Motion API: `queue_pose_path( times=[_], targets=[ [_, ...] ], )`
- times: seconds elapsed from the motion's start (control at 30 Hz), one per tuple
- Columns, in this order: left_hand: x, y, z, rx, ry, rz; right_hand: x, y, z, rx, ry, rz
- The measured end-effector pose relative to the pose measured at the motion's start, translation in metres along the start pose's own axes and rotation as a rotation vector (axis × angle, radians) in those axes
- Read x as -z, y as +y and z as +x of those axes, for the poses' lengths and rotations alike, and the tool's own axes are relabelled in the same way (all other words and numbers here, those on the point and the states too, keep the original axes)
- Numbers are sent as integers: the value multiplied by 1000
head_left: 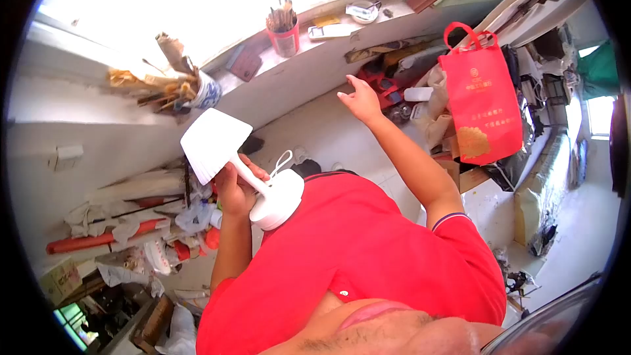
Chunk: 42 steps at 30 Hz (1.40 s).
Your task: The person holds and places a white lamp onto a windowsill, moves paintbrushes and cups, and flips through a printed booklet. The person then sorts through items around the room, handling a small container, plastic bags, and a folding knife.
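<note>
My left hand is wrapped around the thin stem of a white table lamp. The lamp tilts, its pleated shade up and to the left, its round base close to my red shirt. A white cord loop hangs by the base. Empty, my right hand reaches forward with thumb and a finger stretched apart. It is in the air between the windowsill and a red carry bag, touching neither.
On the windowsill stand a red cup of brushes and a blue-and-white pot with more brushes. A dark flat box lies between them. Rolls and bags clutter the left side. A cardboard box stands below the red bag.
</note>
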State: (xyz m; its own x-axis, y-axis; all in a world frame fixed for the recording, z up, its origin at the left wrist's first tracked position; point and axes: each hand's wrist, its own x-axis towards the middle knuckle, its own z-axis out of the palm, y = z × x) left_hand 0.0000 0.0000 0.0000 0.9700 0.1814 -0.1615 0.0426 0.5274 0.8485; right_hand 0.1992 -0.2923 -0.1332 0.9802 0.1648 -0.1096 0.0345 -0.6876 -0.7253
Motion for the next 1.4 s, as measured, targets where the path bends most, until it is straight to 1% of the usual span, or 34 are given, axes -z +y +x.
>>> queue_pose_path(
  times=[0.07,0.1,0.13,0.17,0.23,0.3,0.47,0.53,0.6,0.7,0.8,0.9,0.97,1.1,1.13,1.27,1.37,1.4],
  targets=[
    [-3,-14,1,4,-3,-12,18,6,-5,81,71,-64],
    [5,3,33,22,-5,-17,15,-12,29,109,107,-69],
    [4,2,32,61,8,-40,23,-12,31,122,122,-93],
    [5,4,46,56,1,-50,29,-19,56,172,167,-102],
    [-2,6,42,77,73,-25,43,-23,67,132,110,-158],
    [-5,6,54,53,95,-25,50,-18,102,269,174,-300],
    [-23,-14,65,25,255,-93,61,-8,158,406,10,-478],
    [-36,-25,62,18,317,-144,61,0,172,467,-50,-472],
    [-50,-38,62,12,367,-140,60,6,186,527,-84,-450],
    [-77,-54,70,-1,429,-159,61,13,205,613,-64,-452],
    [-96,-68,72,5,500,-190,64,15,212,621,-130,-472],
    [-109,-77,78,12,494,-259,71,16,217,644,-208,-512],
    [-114,-80,83,9,459,-251,73,16,216,626,-240,-478],
    [-124,-81,93,25,462,-247,79,29,215,681,-208,-355],
    [-124,-83,94,21,476,-256,80,35,212,674,-178,-311],
    [-123,-85,104,52,454,-291,75,52,213,640,-168,-172],
    [-123,-85,113,82,475,-269,71,49,222,552,-298,102],
    [-123,-86,115,94,468,-260,67,47,227,528,-337,134]
  ],
)
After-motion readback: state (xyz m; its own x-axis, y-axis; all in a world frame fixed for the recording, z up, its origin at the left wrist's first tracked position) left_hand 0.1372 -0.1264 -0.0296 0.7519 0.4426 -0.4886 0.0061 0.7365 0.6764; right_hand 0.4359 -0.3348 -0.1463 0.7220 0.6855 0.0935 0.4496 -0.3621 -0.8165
